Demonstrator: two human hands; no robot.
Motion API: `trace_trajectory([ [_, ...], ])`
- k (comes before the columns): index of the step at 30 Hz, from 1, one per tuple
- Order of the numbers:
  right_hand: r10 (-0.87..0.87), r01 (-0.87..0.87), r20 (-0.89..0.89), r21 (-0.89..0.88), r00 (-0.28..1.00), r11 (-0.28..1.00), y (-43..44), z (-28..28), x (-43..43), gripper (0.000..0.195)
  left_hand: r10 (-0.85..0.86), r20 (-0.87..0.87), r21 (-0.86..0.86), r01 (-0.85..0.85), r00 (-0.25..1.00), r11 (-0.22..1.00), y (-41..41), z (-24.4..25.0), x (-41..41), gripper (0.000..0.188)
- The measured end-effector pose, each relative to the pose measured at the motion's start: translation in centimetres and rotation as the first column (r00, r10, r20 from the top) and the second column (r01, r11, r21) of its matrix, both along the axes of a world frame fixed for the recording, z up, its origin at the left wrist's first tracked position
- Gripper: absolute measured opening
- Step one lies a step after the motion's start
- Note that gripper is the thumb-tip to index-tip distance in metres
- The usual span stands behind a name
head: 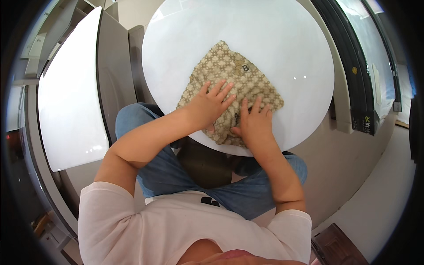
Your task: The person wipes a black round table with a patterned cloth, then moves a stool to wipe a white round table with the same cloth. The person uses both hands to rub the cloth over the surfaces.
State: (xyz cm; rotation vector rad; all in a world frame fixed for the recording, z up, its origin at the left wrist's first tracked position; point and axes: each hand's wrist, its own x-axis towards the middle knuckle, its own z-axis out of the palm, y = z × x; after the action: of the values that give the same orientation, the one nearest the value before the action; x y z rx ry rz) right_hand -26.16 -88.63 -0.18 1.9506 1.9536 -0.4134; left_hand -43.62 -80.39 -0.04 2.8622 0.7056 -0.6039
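A tan patterned cloth with a bumpy texture lies spread on a round white table, one corner pointing away from me. Dark letter-like marks show on it near the upper right and between my hands. My left hand lies on the cloth's left part, fingers spread and palm down. To its right, my right hand presses on the lower right part, its fingers a little apart. Around the right hand the fabric is rumpled, and its lower edge comes close to the table's near rim. Neither hand grips the cloth.
A second white-topped table with a dark edge stands to the left. Black boxes or panels line the right side beside the round table. At the lower right is a brown wooden piece of furniture. My knees flank the table's near edge.
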Motion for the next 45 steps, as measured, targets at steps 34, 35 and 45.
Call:
trace_trajectory([
  [34,0.137,-0.019,-0.420,0.274,0.897,0.962,-0.9,-0.5,5.8,0.045,0.158,0.146,-0.017,-0.157,0.976,0.987,5.5,1.3,-1.1,0.095],
  [35,0.116,0.009,-0.438,0.272,0.891,0.962,-1.0,-0.3,5.8,0.046,0.166,0.150,-0.027,-0.163,0.975,0.986,5.7,1.3,-1.1,0.096],
  [45,-0.013,0.006,-0.383,-0.018,0.924,1.000,-2.2,1.0,10.0,0.043,0.156,0.026,0.094,-0.157,0.987,0.983,4.7,-0.1,-0.8,0.126],
])
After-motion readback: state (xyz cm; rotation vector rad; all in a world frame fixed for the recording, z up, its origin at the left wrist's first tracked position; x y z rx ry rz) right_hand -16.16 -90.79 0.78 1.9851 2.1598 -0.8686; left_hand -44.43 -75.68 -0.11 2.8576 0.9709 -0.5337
